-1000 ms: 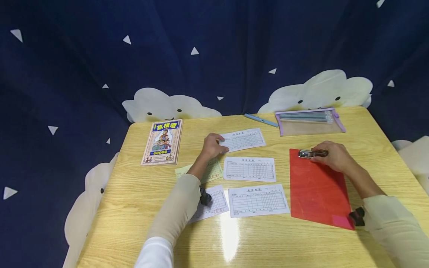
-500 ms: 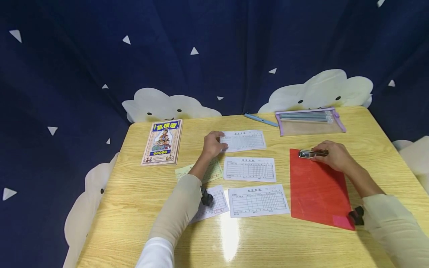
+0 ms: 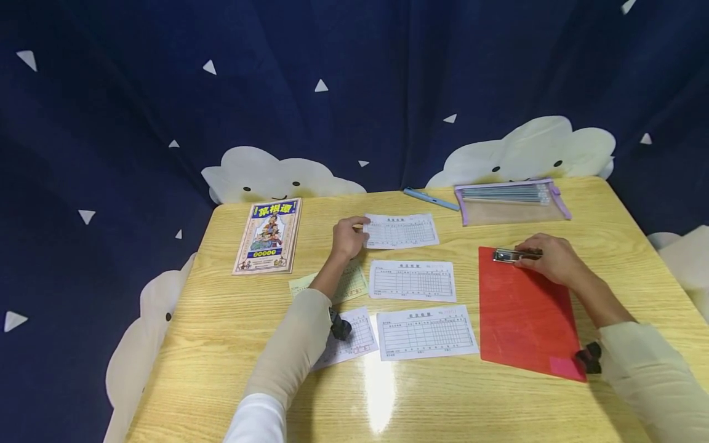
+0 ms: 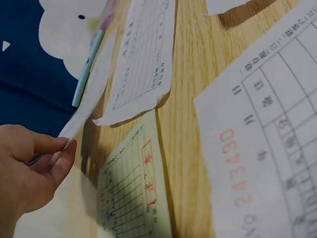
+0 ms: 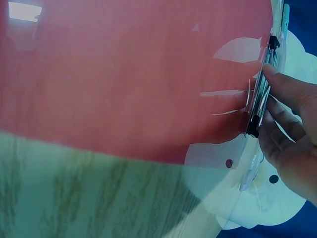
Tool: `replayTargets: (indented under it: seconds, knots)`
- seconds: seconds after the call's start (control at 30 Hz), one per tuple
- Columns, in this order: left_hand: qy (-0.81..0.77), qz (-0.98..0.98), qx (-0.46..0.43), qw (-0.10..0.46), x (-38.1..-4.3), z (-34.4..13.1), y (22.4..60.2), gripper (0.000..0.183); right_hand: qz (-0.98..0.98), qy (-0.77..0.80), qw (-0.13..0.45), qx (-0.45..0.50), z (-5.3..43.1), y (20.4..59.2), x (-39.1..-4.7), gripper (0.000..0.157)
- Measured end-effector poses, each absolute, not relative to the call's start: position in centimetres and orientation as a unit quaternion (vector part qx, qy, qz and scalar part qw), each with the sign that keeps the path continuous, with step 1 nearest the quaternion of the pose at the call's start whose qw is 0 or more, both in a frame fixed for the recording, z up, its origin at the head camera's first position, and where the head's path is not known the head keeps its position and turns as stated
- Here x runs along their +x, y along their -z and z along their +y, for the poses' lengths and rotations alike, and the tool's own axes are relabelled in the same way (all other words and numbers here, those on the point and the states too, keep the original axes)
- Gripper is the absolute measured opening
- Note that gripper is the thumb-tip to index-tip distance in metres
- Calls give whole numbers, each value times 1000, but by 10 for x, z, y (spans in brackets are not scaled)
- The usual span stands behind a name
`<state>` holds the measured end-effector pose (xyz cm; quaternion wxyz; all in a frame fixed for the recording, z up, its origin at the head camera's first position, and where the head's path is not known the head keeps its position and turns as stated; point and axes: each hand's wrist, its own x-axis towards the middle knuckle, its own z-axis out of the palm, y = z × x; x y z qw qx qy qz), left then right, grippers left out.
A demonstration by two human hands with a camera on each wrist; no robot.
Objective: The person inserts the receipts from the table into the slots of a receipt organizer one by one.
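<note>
My left hand (image 3: pixel 349 239) pinches the left end of the farthest white receipt slip (image 3: pixel 403 232) between thumb and fingers. In the left wrist view, that slip (image 4: pixel 94 91) slants up from the fingertips with its edge raised. A second white slip (image 3: pixel 412 280) and a third (image 3: pixel 428 332) lie nearer. Beneath the left forearm are a yellow slip (image 3: pixel 351 283) and another printed slip (image 3: pixel 362 332), partly covered. On the right, my right hand (image 3: pixel 554 261) grips the metal clip (image 3: pixel 504 255) of a red clipboard (image 3: pixel 523 314); the right wrist view shows the thumb on the clip (image 5: pixel 260 91).
A comic-style booklet (image 3: pixel 268 237) lies at the back left of the wooden table (image 3: pixel 421 400). Along the back edge are a blue pen (image 3: pixel 431 198) and a purple-edged mesh pouch (image 3: pixel 512 212) holding pencils. A dark blue curtain (image 3: pixel 354 55) hangs behind the table.
The left hand has shifted slightly left with the farthest slip, which has turned a little clockwise. The right hand and the clipboard have stayed in place.
</note>
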<state>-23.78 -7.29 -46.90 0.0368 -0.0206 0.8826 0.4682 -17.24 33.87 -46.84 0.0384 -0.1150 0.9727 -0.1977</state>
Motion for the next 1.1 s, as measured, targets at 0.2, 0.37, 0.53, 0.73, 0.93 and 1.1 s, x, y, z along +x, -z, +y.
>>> replayTargets:
  seconds: [0.2, 0.37, 0.53, 0.73, 0.93, 1.1]
  knots:
    - [-493, 870, -3, 22, -236, -70, 461, 32, 973, 194, 52, -111, 344, 468, -172, 32]
    - [-509, 861, 13, 11, -232, -64, 450, 33, 973, 199, 47, -109, 344, 469, -170, 29]
    - [-521, 853, 27, 20, -227, -52, 443, 34, 973, 197, 43, -111, 343, 469, -170, 29]
    - [-534, 843, 48, 46, -217, -34, 435, 35, 974, 192, 42, -113, 343, 469, -169, 30]
    - [-554, 828, 52, 71, -202, -18, 433, 39, 974, 186, 38, -121, 343, 469, -171, 30]
    - [-560, 817, 77, 113, -187, 0, 435, 39, 973, 186, 31, -130, 344, 468, -173, 29]
